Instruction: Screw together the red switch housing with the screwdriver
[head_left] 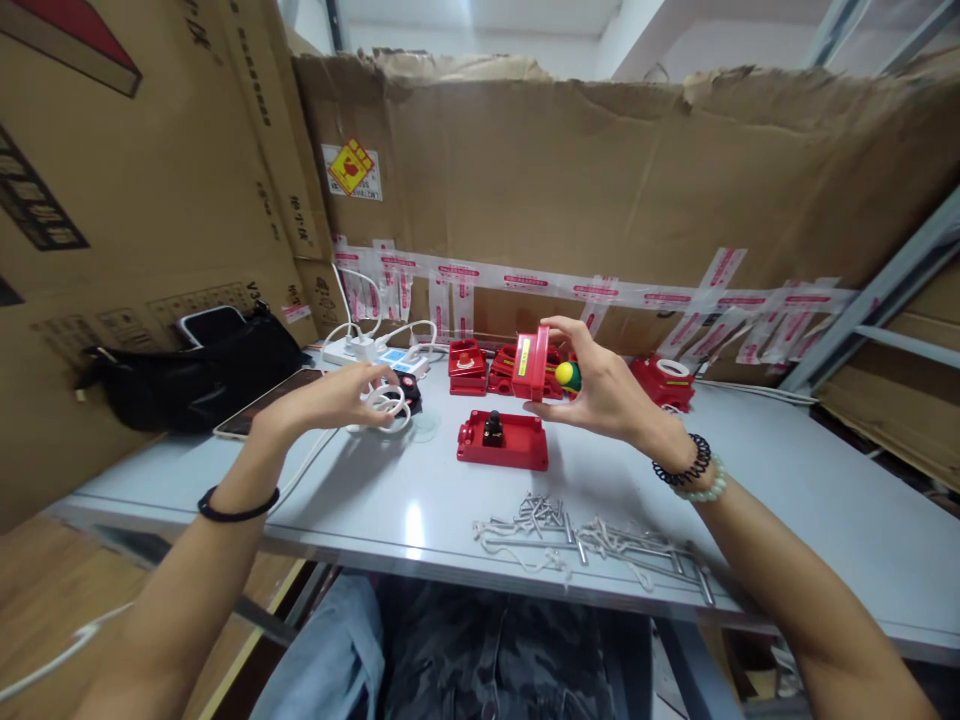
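My right hand grips a red plastic cover with a yellow label, thumb below and fingers above, just over the tabletop. Below it lies an open red housing with a black switch part standing inside. At the left, my left hand is closed round a coil of white cable, beside a small black object. A screwdriver with a yellow and green handle shows partly behind the right hand.
Loose screws and metal rods with white string lie near the front edge. Red box parts stand at the back, another at right. A power strip, a tablet and a black bag sit left. Cardboard walls the back.
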